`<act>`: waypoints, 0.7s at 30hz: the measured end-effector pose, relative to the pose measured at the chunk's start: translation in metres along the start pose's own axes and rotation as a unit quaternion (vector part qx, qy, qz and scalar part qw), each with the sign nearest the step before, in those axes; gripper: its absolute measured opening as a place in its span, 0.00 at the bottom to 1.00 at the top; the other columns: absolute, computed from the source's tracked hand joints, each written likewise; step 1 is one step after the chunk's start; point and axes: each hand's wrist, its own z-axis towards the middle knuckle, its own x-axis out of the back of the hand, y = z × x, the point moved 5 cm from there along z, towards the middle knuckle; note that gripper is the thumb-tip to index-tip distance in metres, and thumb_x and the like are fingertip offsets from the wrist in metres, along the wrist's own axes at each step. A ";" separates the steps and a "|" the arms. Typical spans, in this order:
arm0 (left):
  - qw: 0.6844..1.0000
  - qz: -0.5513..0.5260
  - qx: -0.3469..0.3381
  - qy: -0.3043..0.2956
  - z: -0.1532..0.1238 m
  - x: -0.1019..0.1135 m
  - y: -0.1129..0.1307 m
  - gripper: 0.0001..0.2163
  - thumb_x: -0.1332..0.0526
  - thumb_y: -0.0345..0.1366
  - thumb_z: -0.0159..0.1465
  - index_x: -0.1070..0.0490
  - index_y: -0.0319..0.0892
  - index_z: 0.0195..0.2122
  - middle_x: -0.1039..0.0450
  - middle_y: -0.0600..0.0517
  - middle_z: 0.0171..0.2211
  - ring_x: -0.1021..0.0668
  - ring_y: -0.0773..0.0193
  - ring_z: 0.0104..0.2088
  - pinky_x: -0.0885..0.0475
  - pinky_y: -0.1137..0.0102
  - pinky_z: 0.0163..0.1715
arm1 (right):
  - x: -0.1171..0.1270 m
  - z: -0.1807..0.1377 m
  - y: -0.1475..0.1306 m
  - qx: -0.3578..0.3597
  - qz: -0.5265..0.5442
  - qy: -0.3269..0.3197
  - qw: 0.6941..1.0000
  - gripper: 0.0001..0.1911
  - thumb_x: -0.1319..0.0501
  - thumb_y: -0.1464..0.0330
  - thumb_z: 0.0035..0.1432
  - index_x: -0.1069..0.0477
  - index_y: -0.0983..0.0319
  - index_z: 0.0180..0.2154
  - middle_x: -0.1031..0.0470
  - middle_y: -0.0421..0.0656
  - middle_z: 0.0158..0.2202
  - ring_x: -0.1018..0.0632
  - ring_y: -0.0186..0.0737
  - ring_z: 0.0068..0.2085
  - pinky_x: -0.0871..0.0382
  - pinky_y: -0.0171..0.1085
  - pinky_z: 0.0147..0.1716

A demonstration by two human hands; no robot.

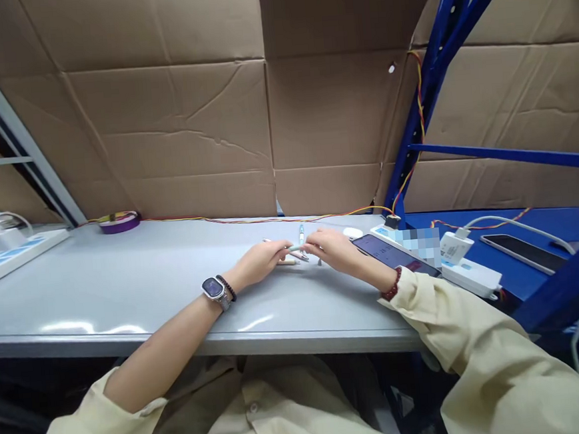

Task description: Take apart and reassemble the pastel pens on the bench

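Both my hands rest on the grey table (124,283) near its far middle. My left hand (260,263) and my right hand (332,248) meet on a thin pale pen-like stick (296,248), each pinching one end. More small pen parts (301,233) lie on the table just behind and under the fingers. A smartwatch and a bead bracelet sit on my left wrist. A red bead bracelet is on my right wrist.
A phone (387,253) lies right of my right hand, against a white power strip (466,266) with a charger (455,247). Another phone (522,249) lies on the blue shelf. A purple tape roll (119,222) and a second power strip (12,255) sit left. Cardboard lines the back.
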 end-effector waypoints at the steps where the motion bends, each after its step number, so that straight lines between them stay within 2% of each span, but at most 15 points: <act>1: 1.000 -0.001 0.001 0.000 0.000 0.000 -0.001 0.15 0.56 0.38 0.67 0.33 0.45 0.46 0.28 0.52 0.32 0.27 0.61 0.32 0.36 0.70 0.34 | 0.001 0.001 0.000 -0.001 0.005 -0.001 1.000 0.11 0.45 0.66 0.61 0.31 0.62 0.27 0.27 0.43 0.27 0.29 0.39 0.32 0.43 0.34 0.29; 3: 1.000 -0.004 0.002 0.000 0.000 -0.001 -0.002 0.15 0.57 0.37 0.67 0.33 0.44 0.46 0.29 0.52 0.30 0.28 0.62 0.32 0.36 0.70 0.34 | 0.002 0.002 0.000 -0.003 0.015 0.000 1.000 0.07 0.42 0.65 0.59 0.30 0.61 0.31 0.26 0.42 0.30 0.29 0.39 0.34 0.42 0.34 0.31; 5: 1.000 -0.007 0.002 0.001 0.001 -0.001 -0.003 0.15 0.57 0.36 0.67 0.34 0.44 0.46 0.30 0.52 0.29 0.28 0.62 0.31 0.35 0.70 0.34 | 0.004 0.002 0.000 -0.010 0.024 0.001 1.000 0.07 0.40 0.63 0.58 0.30 0.61 0.33 0.26 0.43 0.32 0.28 0.39 0.34 0.42 0.34 0.32; 9: 1.000 -0.011 0.001 -0.002 0.000 -0.002 -0.004 0.14 0.57 0.34 0.66 0.34 0.44 0.47 0.30 0.52 0.28 0.28 0.62 0.30 0.36 0.70 0.34 | 0.003 0.001 0.003 -0.041 0.041 0.004 0.998 0.14 0.49 0.64 0.63 0.32 0.62 0.29 0.28 0.43 0.26 0.29 0.38 0.27 0.44 0.34 0.26; 12: 1.000 -0.010 0.001 -0.004 0.000 -0.002 -0.006 0.14 0.57 0.34 0.66 0.35 0.44 0.46 0.30 0.52 0.29 0.28 0.62 0.31 0.36 0.70 0.34 | 0.000 0.000 0.004 -0.045 0.073 0.013 0.996 0.10 0.49 0.67 0.63 0.33 0.62 0.31 0.28 0.41 0.26 0.30 0.37 0.26 0.43 0.33 0.25; 16: 1.000 -0.008 0.003 0.000 0.000 0.000 -0.006 0.14 0.59 0.34 0.67 0.36 0.44 0.45 0.32 0.53 0.28 0.29 0.63 0.30 0.36 0.70 0.33 | 0.000 0.001 0.004 -0.026 0.125 0.036 0.991 0.03 0.45 0.69 0.60 0.34 0.61 0.34 0.26 0.41 0.30 0.27 0.36 0.30 0.36 0.33 0.29; 21: 1.000 -0.010 0.000 0.003 -0.001 0.001 -0.001 0.12 0.59 0.36 0.67 0.37 0.43 0.41 0.31 0.52 0.29 0.29 0.62 0.29 0.36 0.70 0.32 | 0.005 0.002 0.003 0.002 0.164 0.073 0.984 0.05 0.46 0.69 0.60 0.32 0.62 0.33 0.25 0.43 0.32 0.26 0.37 0.32 0.32 0.35 0.33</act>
